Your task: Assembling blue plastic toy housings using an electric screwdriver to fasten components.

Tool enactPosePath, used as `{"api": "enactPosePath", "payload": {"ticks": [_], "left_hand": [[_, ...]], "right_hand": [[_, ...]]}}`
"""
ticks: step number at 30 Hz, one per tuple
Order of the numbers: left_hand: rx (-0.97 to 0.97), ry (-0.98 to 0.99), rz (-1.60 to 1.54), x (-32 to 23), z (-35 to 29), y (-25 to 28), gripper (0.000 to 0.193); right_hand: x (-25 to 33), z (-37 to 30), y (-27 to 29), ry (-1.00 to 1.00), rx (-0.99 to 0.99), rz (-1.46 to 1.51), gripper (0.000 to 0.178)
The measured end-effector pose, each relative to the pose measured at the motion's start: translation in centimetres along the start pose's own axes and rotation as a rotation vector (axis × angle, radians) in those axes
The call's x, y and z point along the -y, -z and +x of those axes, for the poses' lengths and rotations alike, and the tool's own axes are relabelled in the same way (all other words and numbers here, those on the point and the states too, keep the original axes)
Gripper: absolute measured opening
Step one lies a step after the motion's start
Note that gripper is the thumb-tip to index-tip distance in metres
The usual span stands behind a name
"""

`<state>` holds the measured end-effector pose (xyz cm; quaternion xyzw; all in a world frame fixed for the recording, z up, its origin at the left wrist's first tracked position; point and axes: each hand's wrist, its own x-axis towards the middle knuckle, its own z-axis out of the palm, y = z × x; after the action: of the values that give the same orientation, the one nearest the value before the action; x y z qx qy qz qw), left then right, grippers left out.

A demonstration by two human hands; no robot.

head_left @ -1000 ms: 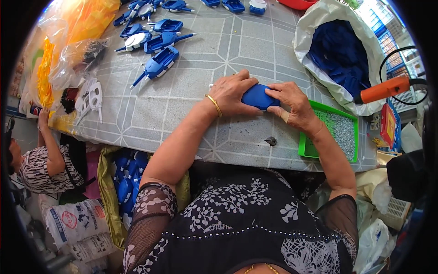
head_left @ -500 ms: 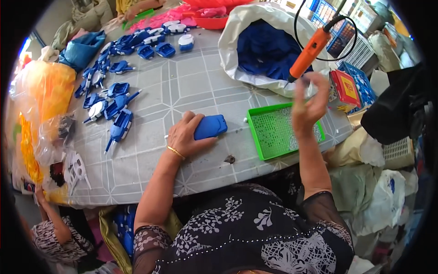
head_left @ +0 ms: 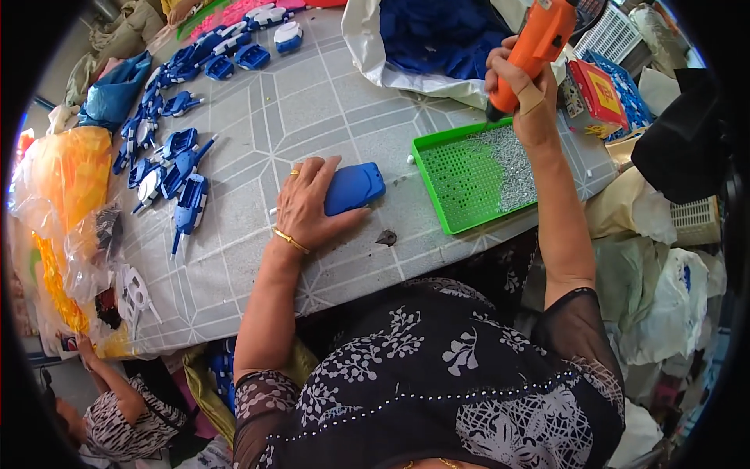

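Note:
A blue plastic casing lies smooth side up on the table. My left hand holds its left end, thumb along the near edge and fingers at the far side. My right hand is wrapped round an orange electric screwdriver, whose dark tip points down above the far edge of a green tray. Small silver screws cover the tray's right part. Beneath the casing, a white part sticks out slightly by my left hand.
Blue-and-white plastic assemblies spread along the table's left and far side. A white sack of blue parts stands behind the tray. Orange plastic bags lie at the left edge. Another person is at the lower left; another's hand shows at the far left.
My right hand, beside the hanging screwdriver before, now grips it. The view has shifted, so the table sits higher in the picture. My left hand stays at the casing.

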<state>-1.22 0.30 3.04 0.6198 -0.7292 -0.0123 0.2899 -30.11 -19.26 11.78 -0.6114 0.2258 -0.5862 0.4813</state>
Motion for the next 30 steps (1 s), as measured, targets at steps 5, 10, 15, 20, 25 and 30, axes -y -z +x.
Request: {"api": "enactPosePath", "payload": {"ticks": [5, 10, 15, 20, 25, 30], "left_hand": [[0.046, -0.02, 0.008, 0.3, -0.1, -0.1, 0.075], [0.055, 0.029, -0.005, 0.4, -0.2, 0.0, 0.073], [0.052, 0.033, -0.002, 0.4, -0.1, -0.1, 0.074], [0.044, 0.036, -0.013, 0.4, -0.3, -0.1, 0.074], [0.053, 0.043, 0.0, 0.4, -0.1, -0.2, 0.075], [0.05, 0.039, -0.003, 0.3, 0.0, -0.2, 0.075]], "right_hand": [[-0.5, -2.9, -2.4, -0.146, 0.022, 0.031, 0.018], [-2.1, -3.9, -3.6, -0.171, 0.025, 0.081, 0.018], [-2.7, -4.4, -3.3, -0.161, 0.022, 0.114, 0.017], [-2.8, -4.7, -3.3, -0.168, 0.002, 0.145, 0.017], [-2.7, -5.1, -3.0, -0.149, 0.008, 0.154, 0.017], [-2.8, -5.2, -3.0, -0.147, 0.02, 0.148, 0.017]]}}
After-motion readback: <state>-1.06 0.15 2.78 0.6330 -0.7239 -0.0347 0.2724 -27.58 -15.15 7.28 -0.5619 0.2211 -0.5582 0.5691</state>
